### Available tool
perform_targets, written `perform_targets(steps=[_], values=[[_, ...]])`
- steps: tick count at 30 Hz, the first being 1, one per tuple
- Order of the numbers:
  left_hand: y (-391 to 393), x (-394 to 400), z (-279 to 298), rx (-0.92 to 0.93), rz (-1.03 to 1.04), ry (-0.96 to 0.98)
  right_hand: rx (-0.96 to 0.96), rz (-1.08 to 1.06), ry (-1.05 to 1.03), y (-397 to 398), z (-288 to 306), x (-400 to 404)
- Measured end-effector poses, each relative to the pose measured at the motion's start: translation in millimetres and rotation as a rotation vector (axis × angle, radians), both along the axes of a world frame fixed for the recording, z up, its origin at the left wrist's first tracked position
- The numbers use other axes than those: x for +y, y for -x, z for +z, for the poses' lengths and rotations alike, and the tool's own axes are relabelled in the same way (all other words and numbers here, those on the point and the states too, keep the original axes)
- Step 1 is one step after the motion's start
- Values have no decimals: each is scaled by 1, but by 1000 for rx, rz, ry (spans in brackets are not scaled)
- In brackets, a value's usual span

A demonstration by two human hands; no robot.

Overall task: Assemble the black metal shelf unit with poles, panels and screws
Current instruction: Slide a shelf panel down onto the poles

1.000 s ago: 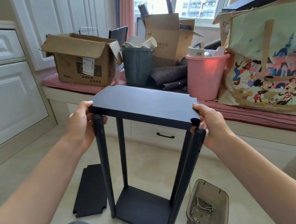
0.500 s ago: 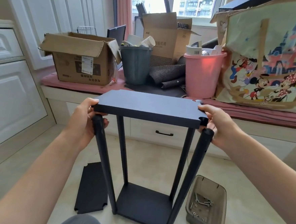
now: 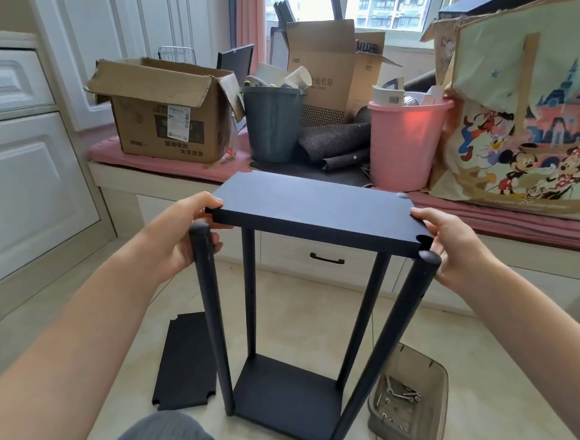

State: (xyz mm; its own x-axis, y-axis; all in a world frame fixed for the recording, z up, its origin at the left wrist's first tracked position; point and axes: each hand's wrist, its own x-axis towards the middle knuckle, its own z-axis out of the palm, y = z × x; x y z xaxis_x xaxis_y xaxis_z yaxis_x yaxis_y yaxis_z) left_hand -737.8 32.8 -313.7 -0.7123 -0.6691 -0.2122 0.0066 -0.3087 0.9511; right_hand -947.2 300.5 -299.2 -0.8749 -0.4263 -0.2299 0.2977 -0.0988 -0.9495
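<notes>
Head view looks down on a half-built shelf standing on the tiled floor [image 3: 309, 310] before a window seat [image 3: 538, 230]. Four poles [image 3: 211, 321] rise from a bottom panel [image 3: 285, 396], which seems already fixed to them, and they lean a little apart toward their tops. A second panel [image 3: 316, 211] is held level at the pole tops. Both hands grip it by its short edges, thumbs on top and fingers curled under: the left hand [image 3: 181, 233] at the left edge, the right hand [image 3: 451, 246] at the right. Holding it at both ends probably keeps it flat while its notched corners are lined up with the poles. The two near pole tops stand free just in front of the near notches, so the panel does not look seated there yet; the far corners I cannot judge.

A third panel [image 3: 184, 363] lies flat on the floor left of the frame, most likely set aside for a later level. That makes three panels and four poles in sight.

Right of the frame sits one clear tub [image 3: 439, 378] holding loose screws [image 3: 403, 396], within reach of the right hand; they are too small and jumbled to count.

On the seat behind stand two cardboard boxes [image 3: 165, 121], a grey bin [image 3: 273, 122], a pink bin [image 3: 402, 145] and one large printed bag [image 3: 529, 116].
</notes>
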Motion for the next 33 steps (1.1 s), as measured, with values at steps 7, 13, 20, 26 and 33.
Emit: perform_targets(steps=[7,13,20,26,33], values=[[-5,0,-7,-17,-81,-21,-23,24,-21,-1,-5,5],[-1,2,-12,18,-62,-43,-10,10,-23,-5,-11,-1],[1,5,-21,46,-102,-28,-47,-48,94,-12,-30,-5],[2,-3,-24,55,-145,-16,-55,-46,183,-13,-29,-3],[39,-41,-20,-49,77,104,-53,-37,235,-11,-32,-2]])
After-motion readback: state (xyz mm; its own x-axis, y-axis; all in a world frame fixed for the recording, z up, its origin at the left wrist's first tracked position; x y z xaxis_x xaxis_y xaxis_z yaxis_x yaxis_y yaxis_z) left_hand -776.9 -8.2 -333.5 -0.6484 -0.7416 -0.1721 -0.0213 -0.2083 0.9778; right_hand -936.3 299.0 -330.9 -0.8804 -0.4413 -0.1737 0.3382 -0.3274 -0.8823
